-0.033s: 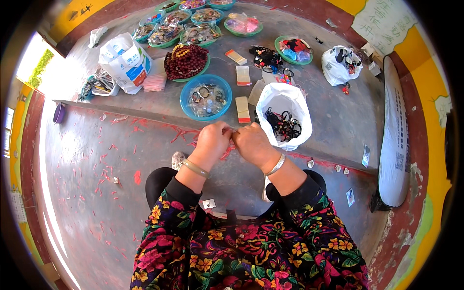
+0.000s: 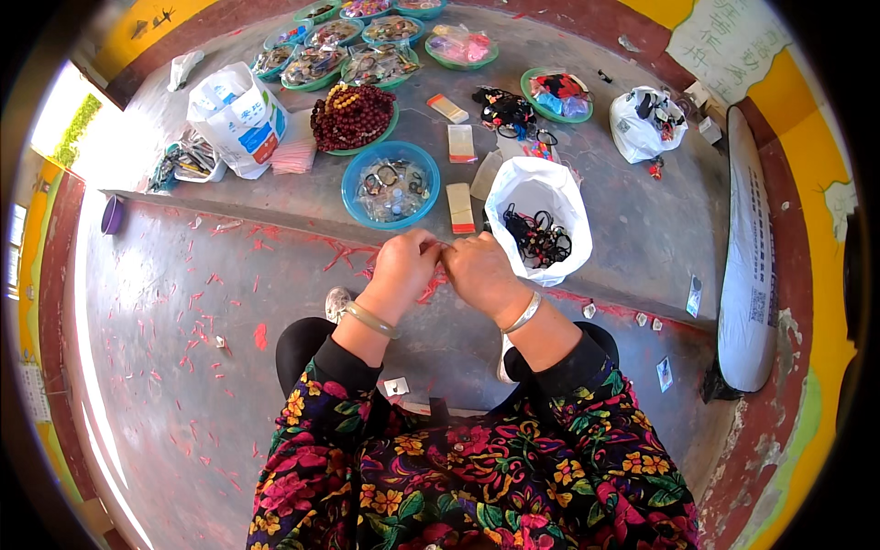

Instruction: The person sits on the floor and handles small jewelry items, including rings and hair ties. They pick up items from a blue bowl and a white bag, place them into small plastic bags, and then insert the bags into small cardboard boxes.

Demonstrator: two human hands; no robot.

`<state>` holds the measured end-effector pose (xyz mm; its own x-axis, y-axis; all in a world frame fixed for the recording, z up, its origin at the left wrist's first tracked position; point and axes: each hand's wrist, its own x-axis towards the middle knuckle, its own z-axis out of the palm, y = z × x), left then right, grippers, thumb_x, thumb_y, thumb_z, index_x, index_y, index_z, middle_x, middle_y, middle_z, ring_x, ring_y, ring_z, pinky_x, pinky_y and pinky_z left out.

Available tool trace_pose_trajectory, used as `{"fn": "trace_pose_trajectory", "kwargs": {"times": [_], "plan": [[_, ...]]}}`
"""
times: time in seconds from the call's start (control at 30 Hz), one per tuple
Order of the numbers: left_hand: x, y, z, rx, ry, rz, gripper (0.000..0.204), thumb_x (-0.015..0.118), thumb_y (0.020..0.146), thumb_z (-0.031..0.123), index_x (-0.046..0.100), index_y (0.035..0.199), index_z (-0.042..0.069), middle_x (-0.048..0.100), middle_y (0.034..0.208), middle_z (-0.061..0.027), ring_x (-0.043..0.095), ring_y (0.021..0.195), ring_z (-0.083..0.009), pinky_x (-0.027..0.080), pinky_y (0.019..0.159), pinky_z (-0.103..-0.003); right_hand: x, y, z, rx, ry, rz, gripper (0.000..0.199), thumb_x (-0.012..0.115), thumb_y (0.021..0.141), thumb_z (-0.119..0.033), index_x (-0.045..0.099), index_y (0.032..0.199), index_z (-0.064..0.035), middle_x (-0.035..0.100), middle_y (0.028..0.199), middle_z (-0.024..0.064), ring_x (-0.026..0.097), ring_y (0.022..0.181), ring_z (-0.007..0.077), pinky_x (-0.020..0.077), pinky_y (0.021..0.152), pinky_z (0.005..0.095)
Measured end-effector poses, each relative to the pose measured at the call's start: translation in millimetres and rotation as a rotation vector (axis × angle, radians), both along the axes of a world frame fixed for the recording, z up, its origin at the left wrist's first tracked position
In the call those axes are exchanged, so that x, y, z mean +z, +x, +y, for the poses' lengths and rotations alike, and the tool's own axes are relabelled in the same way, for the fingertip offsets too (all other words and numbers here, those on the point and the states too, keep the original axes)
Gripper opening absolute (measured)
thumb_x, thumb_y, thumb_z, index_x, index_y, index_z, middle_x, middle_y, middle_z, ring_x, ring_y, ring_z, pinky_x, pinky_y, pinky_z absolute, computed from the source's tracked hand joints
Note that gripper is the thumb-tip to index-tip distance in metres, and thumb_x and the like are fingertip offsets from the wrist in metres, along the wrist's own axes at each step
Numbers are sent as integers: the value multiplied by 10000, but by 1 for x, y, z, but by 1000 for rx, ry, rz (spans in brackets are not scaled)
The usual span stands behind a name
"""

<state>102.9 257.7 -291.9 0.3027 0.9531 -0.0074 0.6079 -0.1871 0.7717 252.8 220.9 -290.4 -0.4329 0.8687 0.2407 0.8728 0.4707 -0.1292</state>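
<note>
While I'm monitoring remotely, ledge (image 2: pixel 642 229): it's spanning the far side in grey concrete. I'm judging the work as mid-run, approx., as both hands are busy together; I'm getting no firm count of done vs. left.

White bag (image 2: pixel 555 176): it's standing open on the ledge, just beyond the R hand (image 2: pixel 481 268) & off to its right. Black cords (image 2: pixel 539 240) are lying tangled inside, but I can't tell if they're finished pcs or waiting ones.

Blue bowl (image 2: pixel 385 220): it's sitting left of the bag, beyond the L hand (image 2: pixel 403 261), & holding clear packets (image 2: pixel 390 188); their status is staying unclear to me too.

R hand: it's curling inward, back facing up, fingers bent; I'm not seeing the tips well enough to tell how tightly they're closing, or on what.

L hand: it's mirroring that, thumb & index coming close tog.; grip unconfirmed, contents n/a from this angle.

Card pack (image 2: pixel 460 208): it's lying between bowl & bag, white-ish w/ a red end, apart from both hands.

Work pc: if any, it's sitting betw. the two sets of fingertips, in front of the ledge; too small for me to ID, so I'm leaving its stage open.
</note>
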Motion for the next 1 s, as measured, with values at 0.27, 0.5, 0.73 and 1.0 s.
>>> {"fn": "trace_pose_trajectory", "kwargs": {"times": [0.27,0.5,0.73,1.0], "plan": [[-25,6,4,98,-302,-472,183,567,869,91,630,953,-59,639,849,-77,620,736,-121,535,664,-257,4,-2,0,-98,58,113,87,535,756,-125,590,710,-76,589,678,71,600,685,232,418,656,352],[-16,9,1,144,-348,-707,204,558,869,86,630,985,-65,634,875,-75,593,779,-102,497,697,-230,6,-2,0,-53,133,209,91,539,754,-112,554,675,-70,560,646,67,573,640,235,402,613,358],[-1,5,3,162,-107,-469,198,566,815,129,665,853,-37,606,631,-57,513,572,-77,435,524,-262,15,-3,0,43,179,301,60,572,767,-105,598,748,-55,566,648,72,573,623,242,423,618,354],[5,-6,6,163,-118,-371,187,574,842,148,702,920,36,467,562,68,370,515,-17,340,460,-221,10,67,44,-451,57,800,136,592,790,-124,687,858,-54,659,760,137,651,713,251,487,612,320]]}}
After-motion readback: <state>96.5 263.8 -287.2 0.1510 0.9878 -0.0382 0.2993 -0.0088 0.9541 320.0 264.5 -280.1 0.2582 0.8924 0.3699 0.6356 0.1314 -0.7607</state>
